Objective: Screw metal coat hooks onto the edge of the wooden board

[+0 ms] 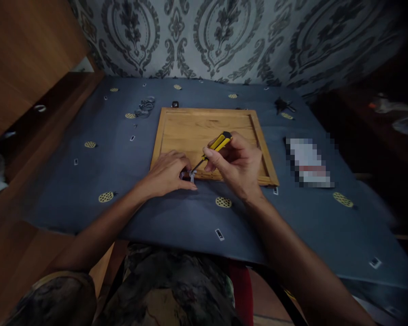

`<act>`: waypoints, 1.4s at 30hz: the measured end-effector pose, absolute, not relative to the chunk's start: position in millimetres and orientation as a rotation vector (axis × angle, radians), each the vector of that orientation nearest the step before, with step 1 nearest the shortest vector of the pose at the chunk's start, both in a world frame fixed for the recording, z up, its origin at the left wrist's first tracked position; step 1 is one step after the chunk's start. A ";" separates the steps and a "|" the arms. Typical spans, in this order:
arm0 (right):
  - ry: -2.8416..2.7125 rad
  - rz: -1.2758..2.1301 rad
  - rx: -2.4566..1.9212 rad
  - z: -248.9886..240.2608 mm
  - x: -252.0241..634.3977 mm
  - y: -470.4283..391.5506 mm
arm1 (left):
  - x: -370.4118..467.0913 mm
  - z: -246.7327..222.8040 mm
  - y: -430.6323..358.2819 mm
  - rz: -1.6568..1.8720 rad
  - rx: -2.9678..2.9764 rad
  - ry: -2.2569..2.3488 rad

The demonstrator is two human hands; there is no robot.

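Note:
A framed wooden panel lies flat on the cloth-covered table. On its near edge sits a small metal fitting, perhaps a hinge. My left hand grips the fitting between thumb and fingers at the panel's edge. Its exact shape is partly hidden by the fingers. My right hand is closed around a yellow and black screwdriver. The screwdriver slants down to the left, and its tip meets the fitting.
Several metal pieces lie left of the panel's far corner. Behind the panel is a small black item. A dark object lies at the far right, and a blurred-out packet lies nearer. The patterned wall covering borders the table's back.

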State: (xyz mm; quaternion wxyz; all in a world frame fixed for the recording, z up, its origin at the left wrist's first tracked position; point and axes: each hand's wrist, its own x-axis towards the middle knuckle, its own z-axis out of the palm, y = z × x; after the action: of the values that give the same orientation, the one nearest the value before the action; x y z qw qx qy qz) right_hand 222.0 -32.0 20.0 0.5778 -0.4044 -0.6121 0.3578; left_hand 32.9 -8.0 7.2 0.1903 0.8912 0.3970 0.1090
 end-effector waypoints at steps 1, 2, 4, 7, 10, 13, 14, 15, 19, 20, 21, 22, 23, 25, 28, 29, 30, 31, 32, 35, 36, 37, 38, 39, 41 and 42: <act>-1.433 0.840 -0.941 20.0 222.2 -31.9 | 32.7 6.4 -7.8 0.310 2.508 1.114; -1.435 0.842 -0.934 19.9 222.3 -31.9 | 32.4 5.4 -7.5 0.317 2.514 1.113; -1.447 0.846 -0.921 19.7 222.6 -32.1 | 31.4 2.9 -6.7 0.340 2.524 1.107; -1.470 0.854 -0.904 19.9 223.0 -33.1 | 30.1 -0.1 -5.6 0.367 2.528 1.083; -1.502 0.880 -0.893 22.0 224.6 -34.2 | 30.1 0.1 -5.4 0.358 2.519 1.068; -1.521 0.934 -0.897 26.3 228.3 -34.7 | 31.4 3.3 -6.1 0.338 2.503 1.084; -1.527 0.947 -0.904 28.0 229.7 -34.8 | 31.8 4.6 -6.5 0.328 2.499 1.094; -1.537 0.955 -0.910 29.4 231.0 -34.9 | 32.2 5.7 -6.8 0.315 2.497 1.103; -1.568 0.952 -0.909 31.5 233.3 -34.2 | 32.5 7.7 -7.5 0.286 2.494 1.111; -1.566 0.951 -0.904 30.8 233.0 -33.8 | 32.3 7.4 -7.5 0.296 2.495 1.109; -1.561 0.952 -0.901 29.7 232.5 -33.4 | 32.1 7.0 -7.4 0.309 2.497 1.106; -1.553 0.955 -0.900 28.3 231.7 -33.0 | 31.8 6.5 -7.2 0.321 2.499 1.102; -1.543 0.961 -0.900 26.7 230.7 -32.6 | 31.6 6.0 -7.0 0.327 2.501 1.099; -1.512 0.979 -0.902 23.6 228.6 -31.9 | 31.3 5.1 -6.5 0.326 2.502 1.095; -1.466 0.994 -0.903 21.3 226.1 -31.8 | 31.2 4.4 -6.1 0.323 2.496 1.090; -1.460 0.993 -0.906 21.4 225.7 -32.0 | 31.2 4.2 -6.0 0.329 2.493 1.086; -1.458 0.988 -0.906 21.9 225.4 -32.3 | 31.2 4.0 -6.0 0.335 2.490 1.082; -1.461 0.983 -0.907 22.8 225.4 -32.8 | 31.2 3.9 -6.0 0.341 2.487 1.080; -1.469 0.979 -0.910 23.9 225.6 -33.3 | 31.3 3.8 -6.1 0.344 2.484 1.080; -1.516 0.983 -0.914 27.0 226.9 -34.5 | 31.8 4.1 -6.1 0.340 2.481 1.095; -1.528 0.986 -0.908 27.5 227.5 -34.6 | 31.9 4.4 -6.1 0.337 2.480 1.100; -1.536 0.988 -0.901 27.5 227.9 -34.4 | 32.0 4.7 -6.1 0.334 2.479 1.102; -1.539 0.987 -0.892 27.1 228.3 -34.0 | 32.0 5.0 -6.1 0.333 2.479 1.100; -1.539 0.983 -0.886 26.3 228.4 -33.6 | 31.9 5.1 -6.1 0.331 2.480 1.095; -1.539 0.963 -0.894 23.6 228.2 -32.9 | 31.7 5.0 -5.9 0.328 2.482 1.083; -1.541 0.944 -0.907 21.9 227.7 -32.9 | 31.5 4.8 -5.8 0.326 2.485 1.078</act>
State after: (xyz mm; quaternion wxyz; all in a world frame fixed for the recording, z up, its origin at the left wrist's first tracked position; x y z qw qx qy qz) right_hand 227.7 -32.9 21.9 0.5312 -0.3800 -0.6457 0.3956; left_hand 31.5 -5.8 4.8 0.2051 0.8914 0.3868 0.1168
